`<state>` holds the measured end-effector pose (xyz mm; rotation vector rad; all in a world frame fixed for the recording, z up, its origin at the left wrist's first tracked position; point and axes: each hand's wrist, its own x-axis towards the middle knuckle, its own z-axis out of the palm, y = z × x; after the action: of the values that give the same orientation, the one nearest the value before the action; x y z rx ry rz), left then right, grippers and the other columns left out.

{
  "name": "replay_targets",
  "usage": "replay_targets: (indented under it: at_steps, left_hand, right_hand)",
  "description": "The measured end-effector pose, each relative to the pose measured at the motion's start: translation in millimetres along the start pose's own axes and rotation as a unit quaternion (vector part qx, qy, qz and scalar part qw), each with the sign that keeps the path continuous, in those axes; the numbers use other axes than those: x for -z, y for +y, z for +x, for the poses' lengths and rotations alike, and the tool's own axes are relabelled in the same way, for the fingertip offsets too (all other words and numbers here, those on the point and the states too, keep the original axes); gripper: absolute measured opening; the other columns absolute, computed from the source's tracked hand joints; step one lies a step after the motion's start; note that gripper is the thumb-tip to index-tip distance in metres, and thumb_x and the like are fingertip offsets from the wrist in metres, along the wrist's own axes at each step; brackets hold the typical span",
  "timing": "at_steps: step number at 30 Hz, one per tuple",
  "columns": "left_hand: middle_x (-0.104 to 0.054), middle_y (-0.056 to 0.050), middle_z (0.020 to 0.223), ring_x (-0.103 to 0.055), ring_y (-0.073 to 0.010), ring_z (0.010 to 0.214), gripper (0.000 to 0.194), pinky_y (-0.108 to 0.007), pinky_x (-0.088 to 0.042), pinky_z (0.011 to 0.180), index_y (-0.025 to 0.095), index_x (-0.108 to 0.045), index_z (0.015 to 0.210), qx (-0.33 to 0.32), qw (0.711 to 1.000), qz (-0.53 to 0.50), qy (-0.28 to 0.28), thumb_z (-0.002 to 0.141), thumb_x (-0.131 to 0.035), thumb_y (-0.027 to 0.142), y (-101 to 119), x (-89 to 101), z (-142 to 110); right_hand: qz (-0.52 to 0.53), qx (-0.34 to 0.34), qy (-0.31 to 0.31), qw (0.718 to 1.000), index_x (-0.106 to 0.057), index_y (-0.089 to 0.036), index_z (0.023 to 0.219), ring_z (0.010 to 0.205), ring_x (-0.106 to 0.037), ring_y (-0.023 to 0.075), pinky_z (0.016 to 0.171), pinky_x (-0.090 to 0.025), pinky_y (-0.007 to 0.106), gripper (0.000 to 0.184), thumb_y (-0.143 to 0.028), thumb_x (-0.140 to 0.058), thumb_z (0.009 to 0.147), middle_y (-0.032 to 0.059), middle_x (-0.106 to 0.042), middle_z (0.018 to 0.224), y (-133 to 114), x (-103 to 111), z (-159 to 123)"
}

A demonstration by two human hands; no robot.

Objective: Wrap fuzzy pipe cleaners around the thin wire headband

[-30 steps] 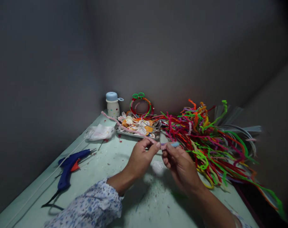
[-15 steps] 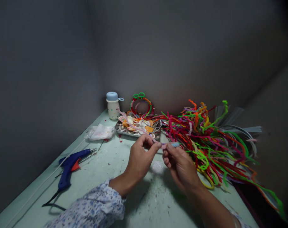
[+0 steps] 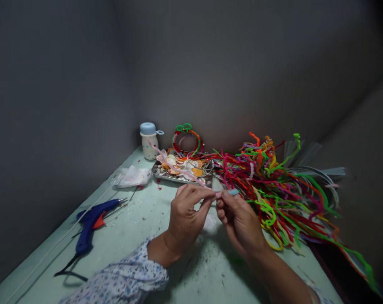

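Note:
A pale pink pipe cleaner (image 3: 182, 171) runs from near the bottle down to my fingers, above the metal tray. My left hand (image 3: 190, 217) pinches it between thumb and forefinger. Close beside, my right hand (image 3: 240, 221) grips the same strand, and a light blue fuzzy end (image 3: 233, 192) sticks out past its fingers. A bit of pink shows between the two pinches; how the pink and blue parts join is hidden by the fingers. Below the hands, partly behind my left hand, lies a small clear plastic piece (image 3: 209, 223).
A metal tray (image 3: 169, 179) of shells stands at the back, with decorated rings (image 3: 200, 141) and a bottle (image 3: 149, 145) behind. Many coloured pipe cleaners (image 3: 273, 198) heap at the right. On the left lie a blue glue gun (image 3: 89, 223), its cord and a plastic bag (image 3: 134, 176).
My left hand has turned over the strand, its fingers now stretched more toward the right hand. The strand's far end has swung left, up in front of the bottle. My right hand stays nearly still.

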<state>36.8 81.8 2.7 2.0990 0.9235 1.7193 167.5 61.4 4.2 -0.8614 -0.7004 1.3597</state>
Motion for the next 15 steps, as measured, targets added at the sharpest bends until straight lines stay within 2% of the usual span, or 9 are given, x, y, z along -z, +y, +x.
replay_targets:
  at_steps: [8, 15]
  left_hand:
    - [-0.07, -0.003, 0.085, -0.061, -0.0159, 0.084, 0.012, -0.035, -0.048, 0.081, 0.02, -0.069, 0.093, -0.022, 0.999, 0.04, -0.014, 0.082, -0.064, 0.016, -1.0, 0.1, 1.1]
    - [-0.069, -0.004, 0.084, -0.061, -0.0162, 0.083, 0.011, -0.034, -0.048, 0.078, 0.019, -0.069, 0.092, -0.013, 0.998, 0.043, -0.031, 0.084, -0.062, 0.019, -0.5, 0.0, 3.0]
  right_hand:
    - [0.008, -0.005, 0.003, 1.0, -0.064, -0.014, 0.073, 0.049, -0.047, 0.0044, 0.042, -0.035, 0.013, 0.022, -0.035, -0.071, 0.076, -0.0012, -0.058, 0.063, 1.5, 1.1, -0.1]
    - [0.016, -0.005, 0.001, 1.0, -0.064, -0.014, 0.072, 0.049, -0.047, 0.0039, 0.042, -0.035, 0.013, 0.021, -0.033, -0.072, 0.076, -0.0011, -0.058, 0.063, 1.8, 3.2, 0.2]
